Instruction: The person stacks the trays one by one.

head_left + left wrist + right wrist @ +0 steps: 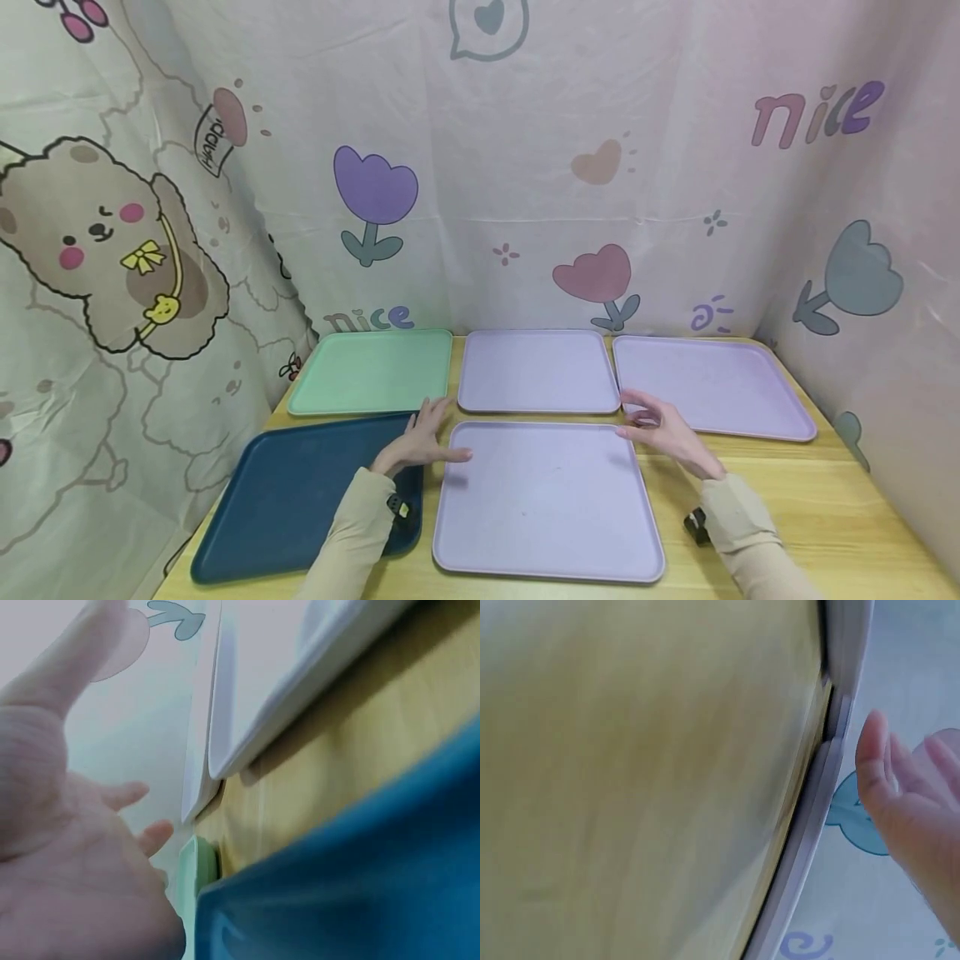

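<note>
A lavender tray (547,500) lies at the front middle of the wooden table, between my two hands. My left hand (422,440) hovers by its upper left corner, over the gap beside a dark blue tray (315,492); its thumb reaches over the lavender rim. In the left wrist view the left palm (82,862) shows with fingers apart and nothing in them. Over the same tray's upper right corner is my right hand (670,432), fingers loosely bent and holding nothing. The right wrist view has the right hand's fingers (874,761) in front of the backdrop.
Along the back stand a green tray (375,372), a lavender tray (538,371) and another lavender tray (705,385) at the right. Bare wood table (810,500) shows at the front right. A printed curtain (487,167) hangs behind and at both sides.
</note>
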### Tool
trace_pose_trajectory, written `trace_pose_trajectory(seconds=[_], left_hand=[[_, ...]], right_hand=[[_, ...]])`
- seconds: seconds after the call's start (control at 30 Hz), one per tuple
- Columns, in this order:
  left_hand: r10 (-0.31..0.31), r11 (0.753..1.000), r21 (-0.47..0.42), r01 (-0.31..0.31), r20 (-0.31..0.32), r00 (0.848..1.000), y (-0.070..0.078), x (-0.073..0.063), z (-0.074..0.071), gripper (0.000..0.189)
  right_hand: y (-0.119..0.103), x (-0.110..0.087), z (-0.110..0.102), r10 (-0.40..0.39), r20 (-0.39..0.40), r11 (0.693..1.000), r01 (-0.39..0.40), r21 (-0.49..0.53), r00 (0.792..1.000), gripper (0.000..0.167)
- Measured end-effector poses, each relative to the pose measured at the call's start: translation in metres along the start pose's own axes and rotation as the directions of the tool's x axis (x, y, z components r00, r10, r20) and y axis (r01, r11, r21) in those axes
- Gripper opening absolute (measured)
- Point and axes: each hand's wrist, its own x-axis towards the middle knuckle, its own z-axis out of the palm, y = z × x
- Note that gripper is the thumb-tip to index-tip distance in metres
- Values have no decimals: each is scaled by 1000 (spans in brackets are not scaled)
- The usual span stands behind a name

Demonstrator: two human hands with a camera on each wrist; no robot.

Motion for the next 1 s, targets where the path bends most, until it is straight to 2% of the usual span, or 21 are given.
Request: trace_pose_trajectory(seconds=[0.17, 0.37, 0.5, 0.6, 0.7, 0.83, 1.0], left_hand=[[-76, 987, -150, 61, -99, 992, 3, 9, 7, 118], [-140, 929, -362, 77, -151, 979, 6, 19, 9, 111], [-151, 889, -455, 55, -178, 972, 8, 29, 9, 110], [-148, 871, -490, 35, -194, 970, 8, 39, 11, 110], [-166, 857, -514, 41, -199, 966, 8, 51, 12, 111], [-189, 843, -536, 50, -208, 960, 10, 65, 11, 109], [-186, 836, -548, 35, -222, 957, 13, 77, 7, 104]], right_hand=[[-2, 2, 3, 53, -43, 998, -51, 33, 998, 77], [1, 10, 5, 89, -46, 990, -83, 117, 995, 82], [3, 20, 8, 112, -41, 980, -103, 173, 993, 83], [2, 27, 10, 119, -35, 971, -109, 211, 992, 84], [0, 36, 11, 125, -23, 968, -116, 224, 992, 86], [0, 48, 13, 140, -8, 969, -135, 205, 990, 88], [1, 62, 12, 175, -9, 973, -171, 153, 985, 90]])
